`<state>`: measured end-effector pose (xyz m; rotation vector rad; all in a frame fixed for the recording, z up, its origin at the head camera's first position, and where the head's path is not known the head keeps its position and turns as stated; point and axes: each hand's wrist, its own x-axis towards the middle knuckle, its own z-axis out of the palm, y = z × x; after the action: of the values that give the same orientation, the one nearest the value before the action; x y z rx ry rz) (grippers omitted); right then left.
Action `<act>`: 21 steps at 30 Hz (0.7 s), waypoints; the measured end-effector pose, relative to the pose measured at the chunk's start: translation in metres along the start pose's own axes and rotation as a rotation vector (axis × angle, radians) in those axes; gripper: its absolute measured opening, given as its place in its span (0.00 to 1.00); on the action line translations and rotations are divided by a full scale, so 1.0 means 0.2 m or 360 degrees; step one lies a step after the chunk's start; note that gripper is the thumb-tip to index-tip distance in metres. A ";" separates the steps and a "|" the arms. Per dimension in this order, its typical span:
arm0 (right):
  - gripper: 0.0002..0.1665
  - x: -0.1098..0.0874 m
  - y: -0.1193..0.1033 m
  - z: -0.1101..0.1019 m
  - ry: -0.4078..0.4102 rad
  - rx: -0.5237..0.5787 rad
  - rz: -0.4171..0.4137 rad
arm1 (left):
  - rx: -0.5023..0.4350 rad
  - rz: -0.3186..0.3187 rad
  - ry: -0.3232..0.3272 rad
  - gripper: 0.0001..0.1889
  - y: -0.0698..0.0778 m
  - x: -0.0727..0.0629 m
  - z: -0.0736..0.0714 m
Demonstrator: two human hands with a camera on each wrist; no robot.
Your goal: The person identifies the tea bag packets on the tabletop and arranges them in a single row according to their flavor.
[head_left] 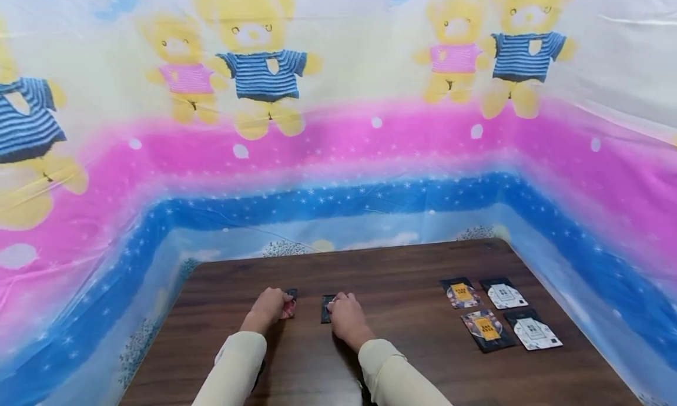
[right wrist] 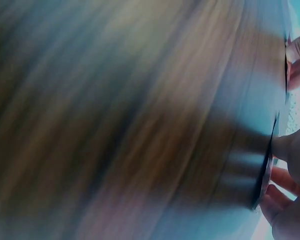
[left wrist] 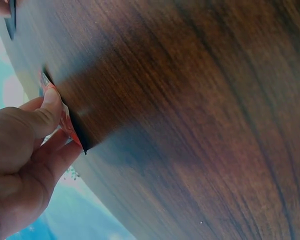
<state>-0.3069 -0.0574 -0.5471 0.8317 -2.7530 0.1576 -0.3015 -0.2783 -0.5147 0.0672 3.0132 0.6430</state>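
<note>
My left hand (head_left: 268, 306) pinches a flat red and black packet (head_left: 289, 309) near the middle of the table. In the left wrist view, the thumb lies on one face of this packet (left wrist: 67, 123) and fingers are behind it; it stands tilted on edge. A short way to the right, my right hand (head_left: 347, 319) pinches a second, dark packet (head_left: 325, 315) by its right side. The right wrist view shows that packet (right wrist: 265, 175) nearly edge-on between thumb and fingers. The hand covers much of its printed face.
At the table's right side lie several packets in two columns: colourful ones with orange labels (head_left: 483, 328) and black-and-white ones (head_left: 535, 332). The brown wooden table (head_left: 402, 277) ends against a hanging cloth (head_left: 338, 203) printed with bears.
</note>
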 end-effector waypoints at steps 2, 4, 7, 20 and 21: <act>0.07 0.01 -0.04 0.01 -0.0063 0.0004 0.0007 | -0.0011 0.0003 0.0007 0.11 0.00 0.00 0.02; 0.11 0.02 -0.07 0.02 -0.0138 0.0005 -0.0002 | -0.0035 0.0000 0.0025 0.10 0.00 -0.01 0.04; 0.13 0.04 -0.10 0.03 -0.0171 0.0028 -0.0024 | -0.0152 -0.0049 0.0037 0.12 0.00 -0.01 0.06; 0.15 0.09 -0.11 0.06 -0.0113 0.0070 -0.0047 | 0.0289 0.0084 0.0066 0.18 0.01 0.00 0.05; 0.15 0.09 -0.12 0.05 -0.0119 0.0059 -0.0054 | 0.0281 0.0088 0.0066 0.17 0.00 -0.01 0.05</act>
<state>-0.3104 -0.0880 -0.5517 0.9109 -2.8116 0.1746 -0.2998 -0.2738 -0.5227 0.1478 3.1110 0.3850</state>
